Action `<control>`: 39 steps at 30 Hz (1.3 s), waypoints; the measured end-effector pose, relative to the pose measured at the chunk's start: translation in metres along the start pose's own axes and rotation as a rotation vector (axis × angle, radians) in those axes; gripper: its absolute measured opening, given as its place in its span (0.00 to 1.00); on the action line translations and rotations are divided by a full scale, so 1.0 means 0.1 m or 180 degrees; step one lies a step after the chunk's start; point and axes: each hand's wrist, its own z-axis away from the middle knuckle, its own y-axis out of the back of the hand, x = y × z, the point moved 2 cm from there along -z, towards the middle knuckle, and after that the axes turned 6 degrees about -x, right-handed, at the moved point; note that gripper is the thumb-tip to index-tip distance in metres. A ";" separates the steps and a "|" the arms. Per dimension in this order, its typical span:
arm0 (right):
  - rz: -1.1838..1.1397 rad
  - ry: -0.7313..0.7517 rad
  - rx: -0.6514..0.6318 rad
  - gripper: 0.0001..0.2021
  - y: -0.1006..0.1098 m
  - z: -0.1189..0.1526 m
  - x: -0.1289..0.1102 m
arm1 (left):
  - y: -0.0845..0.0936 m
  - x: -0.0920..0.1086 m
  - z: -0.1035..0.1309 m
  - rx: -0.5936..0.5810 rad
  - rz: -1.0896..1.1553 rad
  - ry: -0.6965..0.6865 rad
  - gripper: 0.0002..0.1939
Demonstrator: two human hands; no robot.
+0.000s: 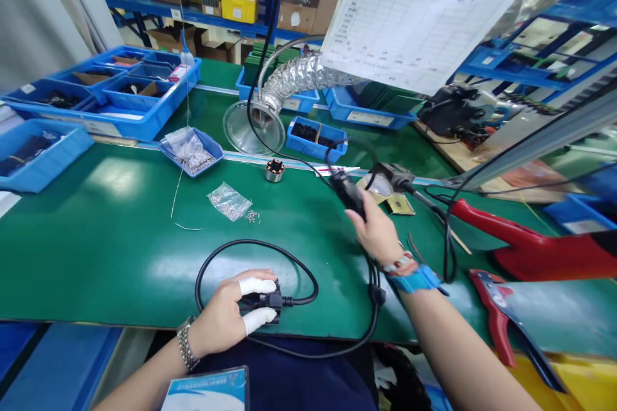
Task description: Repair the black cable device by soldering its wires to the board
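Note:
My left hand [236, 308], two fingers wrapped in white finger covers, is closed around a small black block with a cable connector [272, 300] at the bench's front edge. A thick black cable [226, 244] runs from that connector in a loop over the green mat. At the right, my right hand [378, 228] is closed around a black handheld tool [348, 192]; motion blurs it and its exact kind is unclear. Beyond my hands, a round metal motor stator with copper windings [274, 171] stands on the mat. A clear bag of small metal parts [228, 201] lies beside loose pins [252, 216].
A blue tray of bagged parts [193, 153], a bin of black parts [315, 137] and a foil extraction duct [299, 77] stand behind. A soldering iron holder [393, 176] sits right. Red-handled pliers [499, 314] and a red tool [549, 250] lie far right. A paper sheet [424, 6] hangs above.

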 end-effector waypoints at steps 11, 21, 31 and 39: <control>-0.4447 0.0061 0.0599 0.19 0.74 0.41 -1.31 | -0.07 0.03 0.03 0.0035 0.0025 0.0045 0.14; -0.4093 0.0362 0.0135 0.15 0.53 0.54 -1.71 | -0.07 0.00 0.03 0.0000 0.0193 0.0084 0.12; -0.3669 0.0423 -0.0238 0.15 0.51 0.62 -1.74 | -0.07 0.01 0.02 -0.0020 0.0217 0.0002 0.12; -0.3601 0.0384 -0.0235 0.15 0.51 0.68 -1.77 | 0.26 -0.02 -0.13 -0.0564 -0.0047 -0.0026 0.17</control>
